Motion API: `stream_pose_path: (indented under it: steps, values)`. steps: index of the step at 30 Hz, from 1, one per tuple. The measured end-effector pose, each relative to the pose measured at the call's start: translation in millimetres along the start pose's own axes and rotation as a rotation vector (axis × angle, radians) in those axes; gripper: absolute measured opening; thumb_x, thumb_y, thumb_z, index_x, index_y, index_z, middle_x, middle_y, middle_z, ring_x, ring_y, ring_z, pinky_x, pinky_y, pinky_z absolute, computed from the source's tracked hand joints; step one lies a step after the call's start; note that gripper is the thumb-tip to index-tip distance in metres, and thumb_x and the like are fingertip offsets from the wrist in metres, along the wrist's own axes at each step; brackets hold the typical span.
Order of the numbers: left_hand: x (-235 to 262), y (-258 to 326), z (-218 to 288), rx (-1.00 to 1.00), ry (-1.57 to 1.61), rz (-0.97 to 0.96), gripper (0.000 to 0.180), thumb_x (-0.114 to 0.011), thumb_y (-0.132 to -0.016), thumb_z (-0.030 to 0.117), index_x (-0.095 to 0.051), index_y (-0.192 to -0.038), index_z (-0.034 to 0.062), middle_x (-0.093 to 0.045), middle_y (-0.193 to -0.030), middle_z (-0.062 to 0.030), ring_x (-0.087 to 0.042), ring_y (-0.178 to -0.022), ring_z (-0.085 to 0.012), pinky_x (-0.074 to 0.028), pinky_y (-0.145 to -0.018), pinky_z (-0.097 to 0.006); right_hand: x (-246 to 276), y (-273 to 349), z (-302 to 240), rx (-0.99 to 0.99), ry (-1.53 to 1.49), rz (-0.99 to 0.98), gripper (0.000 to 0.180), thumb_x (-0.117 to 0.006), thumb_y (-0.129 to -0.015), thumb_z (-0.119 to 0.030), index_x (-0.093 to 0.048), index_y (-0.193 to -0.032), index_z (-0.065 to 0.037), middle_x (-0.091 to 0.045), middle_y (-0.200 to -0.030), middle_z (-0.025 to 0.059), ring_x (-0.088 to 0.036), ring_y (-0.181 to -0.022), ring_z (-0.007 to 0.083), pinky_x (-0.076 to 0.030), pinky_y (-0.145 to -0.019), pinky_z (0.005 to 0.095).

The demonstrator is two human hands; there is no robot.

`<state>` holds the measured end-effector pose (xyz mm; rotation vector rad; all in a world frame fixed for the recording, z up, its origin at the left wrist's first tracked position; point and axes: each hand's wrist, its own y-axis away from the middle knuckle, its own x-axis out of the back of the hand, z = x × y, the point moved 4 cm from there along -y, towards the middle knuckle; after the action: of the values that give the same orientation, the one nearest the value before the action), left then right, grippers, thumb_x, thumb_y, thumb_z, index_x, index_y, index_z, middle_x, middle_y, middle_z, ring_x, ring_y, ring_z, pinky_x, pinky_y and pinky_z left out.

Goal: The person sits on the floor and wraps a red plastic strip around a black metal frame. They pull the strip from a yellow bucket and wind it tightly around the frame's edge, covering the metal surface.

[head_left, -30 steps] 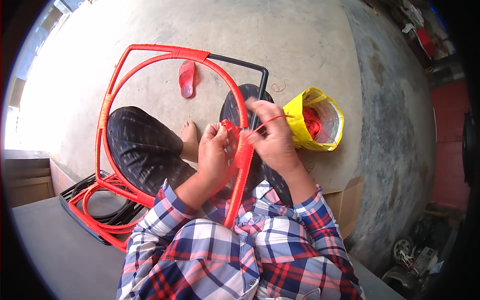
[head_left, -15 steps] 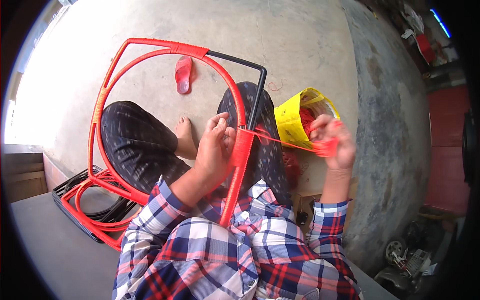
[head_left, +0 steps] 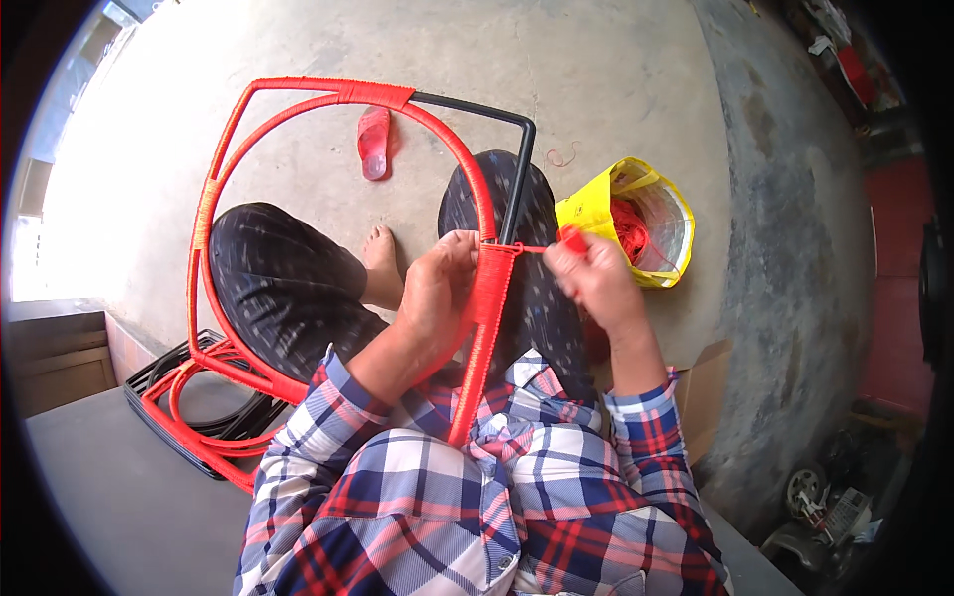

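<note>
Two hands: both at chair frame (head_left: 328,179)'s wrapped bar.
Left hand (head_left: 437,293): clamps bar, steadying wraps.
Right hand (head_left: 594,280): pinches red cord (head_left: 537,248) taut, right of bar.

A metal frame (head_left: 343,94) is standing tilted across the frame's centre and left, its round hoop and most of its outer bar wrapped in red cord (head_left: 489,298), one upper-right corner showing bare black. A short cord strand is stretching taut rightward from the wrapped section at centre.
</note>
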<state>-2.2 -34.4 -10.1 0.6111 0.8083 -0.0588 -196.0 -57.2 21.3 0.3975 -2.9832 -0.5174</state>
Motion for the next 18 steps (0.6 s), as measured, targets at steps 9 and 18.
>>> stream_pose_path:
  steps: [9,18]
  values:
    - [-8.3,-8.8,2.3,0.15,0.0,0.046,0.02,-0.045,-0.094,0.014,-0.057,-0.103,0.001,-0.066,-0.097,-0.0157,-0.067,-0.09,-0.027,-0.054,-0.083,-0.035,27.7,12.2,54.8,-0.026,-0.223,0.186,0.023,-0.067,-0.092,-0.022,-0.056,-0.074,-0.011,-0.052,-0.064,-0.0039,-0.045,-0.052,0.0037,-0.033,-0.047,0.0208]
    - [-6.3,-14.7,6.5,0.15,-0.021,-0.002,0.014,-0.051,-0.086,0.01,-0.054,-0.097,0.0038,-0.065,-0.087,-0.014,-0.068,-0.081,-0.0278,-0.056,-0.075,-0.037,17.1,28.9,58.8,-0.023,-0.111,0.133,0.025,-0.066,-0.093,-0.023,-0.055,-0.073,-0.011,-0.05,-0.063,-0.0043,-0.044,-0.054,0.0036,-0.033,-0.05,0.0207]
